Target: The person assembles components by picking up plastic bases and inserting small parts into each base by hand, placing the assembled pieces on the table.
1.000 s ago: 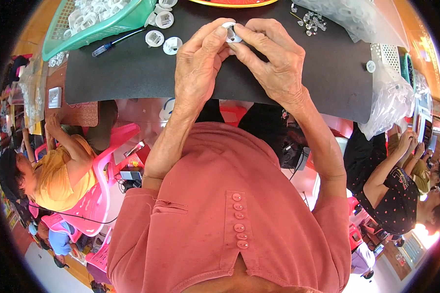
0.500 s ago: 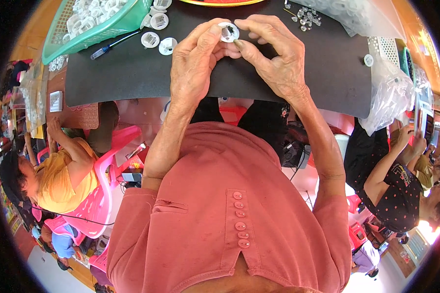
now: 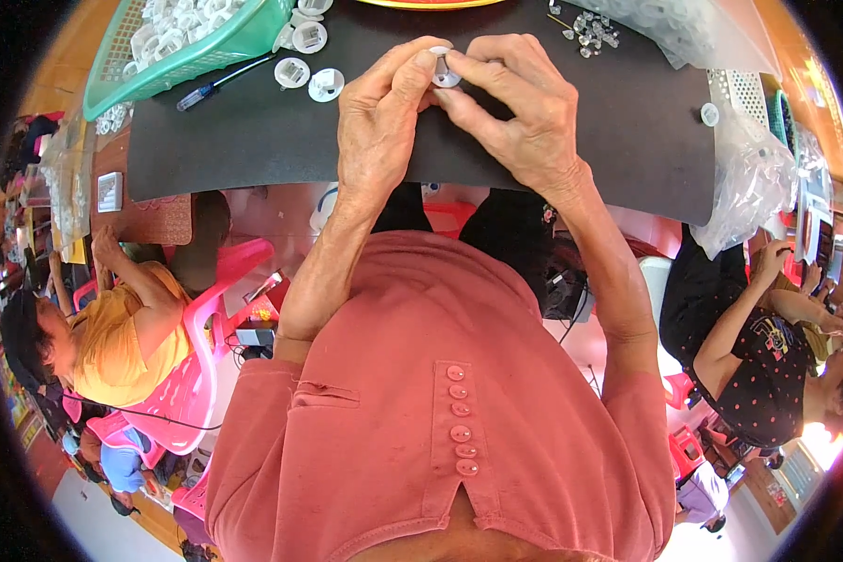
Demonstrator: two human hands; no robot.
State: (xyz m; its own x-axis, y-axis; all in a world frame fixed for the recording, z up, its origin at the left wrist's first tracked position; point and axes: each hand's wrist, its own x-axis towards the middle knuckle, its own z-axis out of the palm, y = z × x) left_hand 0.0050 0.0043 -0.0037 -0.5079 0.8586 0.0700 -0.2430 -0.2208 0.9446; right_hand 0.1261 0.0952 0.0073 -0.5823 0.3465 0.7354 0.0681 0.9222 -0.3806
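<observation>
- The left hand [image 3: 377, 117] and the right hand [image 3: 525, 112] meet above the far part of the table [image 3: 253, 140], which is covered by a dark mat.
- Between them sits 1 small round white plastic part [image 3: 443, 67], held just above the mat and not resting on it.
- The left hand's fingers [image 3: 405, 80] are pressed against the part's left side, thumb and forefinger pinching it; the right hand's fingers [image 3: 482, 70] pinch it from the right, curled close over it.
- What exactly the fingertips do to the part is hidden by the fingers themselves, so whether a smaller piece is being seated in it cannot be told.
- As a judgement, this piece is mid-assembly: it is in the hands, not yet set down with the others.
- 3 similar white round pieces [image 3: 293, 71] lie on the mat just beside the green basket [image 3: 244, 37], well to the left of the hands; whether these are finished cannot be told from this view.
- The green basket at the table's far left corner holds many more white parts, which suggests a good deal of the work is left.
- A blue-handled screwdriver [image 3: 217, 86] lies on the mat near the basket, untouched by either hand.
- A scatter of tiny clear pieces [image 3: 590, 26] lies at the far edge to the right of the hands, and 1 lone white disc [image 3: 710, 114] sits near the right edge.
- Clear plastic bags [image 3: 745, 173] hang at the table's right end.
- Other people sit lower in the view on both sides, apart from this work.
</observation>
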